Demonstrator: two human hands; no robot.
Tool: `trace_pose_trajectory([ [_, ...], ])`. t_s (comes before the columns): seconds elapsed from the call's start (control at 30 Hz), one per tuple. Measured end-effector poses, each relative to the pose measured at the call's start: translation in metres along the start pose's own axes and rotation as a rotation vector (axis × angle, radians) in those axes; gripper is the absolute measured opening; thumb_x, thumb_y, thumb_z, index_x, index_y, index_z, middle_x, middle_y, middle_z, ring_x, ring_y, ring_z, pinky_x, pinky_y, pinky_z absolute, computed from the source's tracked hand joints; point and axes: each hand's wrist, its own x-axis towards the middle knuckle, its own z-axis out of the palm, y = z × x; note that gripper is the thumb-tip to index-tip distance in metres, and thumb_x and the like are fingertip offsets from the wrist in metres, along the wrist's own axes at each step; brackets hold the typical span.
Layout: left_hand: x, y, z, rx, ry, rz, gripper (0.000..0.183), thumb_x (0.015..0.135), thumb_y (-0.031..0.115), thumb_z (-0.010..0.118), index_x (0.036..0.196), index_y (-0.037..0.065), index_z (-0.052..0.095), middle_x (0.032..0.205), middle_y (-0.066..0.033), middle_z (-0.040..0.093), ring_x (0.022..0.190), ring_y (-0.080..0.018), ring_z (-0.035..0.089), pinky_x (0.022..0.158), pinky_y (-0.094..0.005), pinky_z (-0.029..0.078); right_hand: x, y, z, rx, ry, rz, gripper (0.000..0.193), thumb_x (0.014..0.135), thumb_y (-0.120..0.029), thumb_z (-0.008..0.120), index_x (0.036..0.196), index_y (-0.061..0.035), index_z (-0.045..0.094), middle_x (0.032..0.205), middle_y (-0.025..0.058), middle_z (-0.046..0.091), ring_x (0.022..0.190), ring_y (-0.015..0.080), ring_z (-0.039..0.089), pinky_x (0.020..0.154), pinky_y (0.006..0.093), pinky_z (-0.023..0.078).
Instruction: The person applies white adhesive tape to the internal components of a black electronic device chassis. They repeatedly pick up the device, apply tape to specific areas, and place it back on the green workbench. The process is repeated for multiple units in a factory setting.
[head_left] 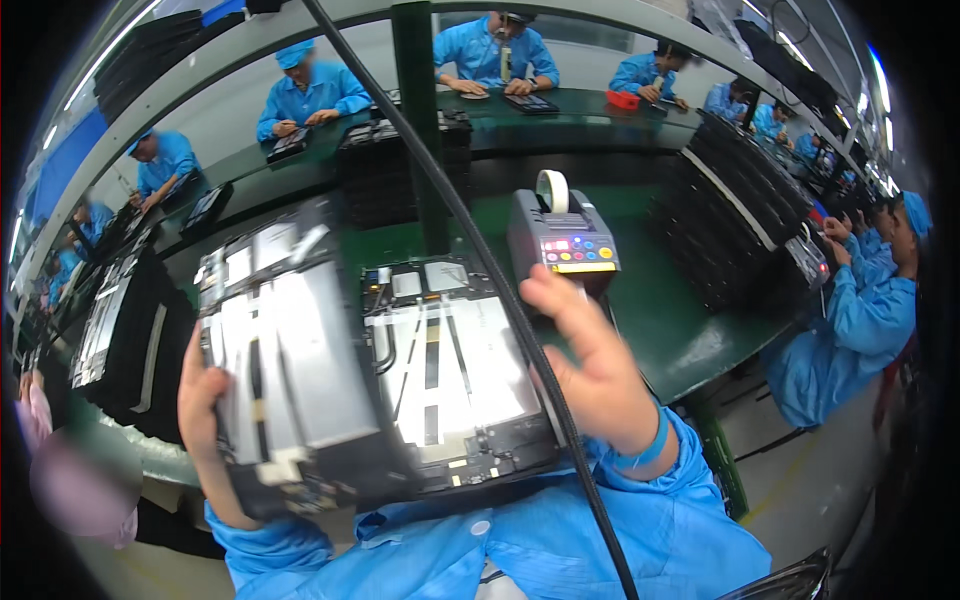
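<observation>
Your left hand point(205, 400) grips the left edge of a tilted opened tablet point(318, 375), long axis running away from you, while a second opened tablet point(480, 370) lies just right of it, nearer your spread, seemingly empty right hand point(600, 375) before the tape dispenser point(560, 235).

A glossy green bench point(655, 312) carries a grey tape dispenser point(565, 232) and, rightward, a tall black stack point(718, 240).

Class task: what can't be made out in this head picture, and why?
In the head view:
Left hand: most fingers hidden behind the held panel.
Small lower parts on that panel: smeared by motion blur.
Other panel: part of its right edge covered by the black cable.
</observation>
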Motion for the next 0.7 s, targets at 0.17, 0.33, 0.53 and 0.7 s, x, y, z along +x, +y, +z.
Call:
trace_pose_trajectory([
  [0.17,0.017,-0.065,-0.141,-0.040,-0.006,-0.189,0.070,0.083,0.012,0.057,0.143,-0.006,0.024,0.132,-0.0223,0.049,0.112,-0.0274,0.058,0.096,-0.0347,0.047,-0.022,0.107,-0.032,0.129,0.542,0.487,0.025,0.086,-0.021,0.065,0.101,-0.0011,0.060,0.091,0.0069,0.062,0.075,0.0135,0.057,0.068,0.0278,0.047],
  [0.33,0.028,-0.135,-0.202,0.204,0.059,-0.288,0.068,0.078,0.009,0.059,0.140,-0.007,0.034,0.129,-0.0143,0.053,0.109,-0.0200,0.057,0.096,-0.0284,0.043,-0.005,0.138,-0.026,0.545,0.300,0.895,0.030,0.088,-0.033,0.062,0.096,-0.0041,0.063,0.085,0.0065,0.064,0.066,0.0112,0.059,0.055,0.0214,0.039],
  [0.53,0.028,-0.108,-0.173,1.007,0.258,-0.424,0.065,0.072,0.004,0.068,0.133,-0.006,0.046,0.117,-0.0128,0.059,0.095,-0.0186,0.058,0.087,-0.0284,0.047,0.007,0.131,-0.015,0.496,0.311,0.807,0.027,0.088,-0.030,0.062,0.089,-0.0030,0.066,0.074,0.0040,0.065,0.058,0.0100,0.059,0.052,0.0215,0.040],
  [0.7,0.026,-0.074,-0.062,0.990,0.088,-0.031,0.041,0.071,0.005,0.069,0.112,0.000,0.062,0.100,-0.0131,0.061,0.085,-0.0212,0.059,0.071,-0.0295,0.049,0.006,0.106,-0.014,0.433,0.240,0.679,0.021,0.089,-0.021,0.061,0.085,-0.0013,0.067,0.074,0.0048,0.066,0.061,0.0116,0.060,0.055,0.0225,0.043],
])
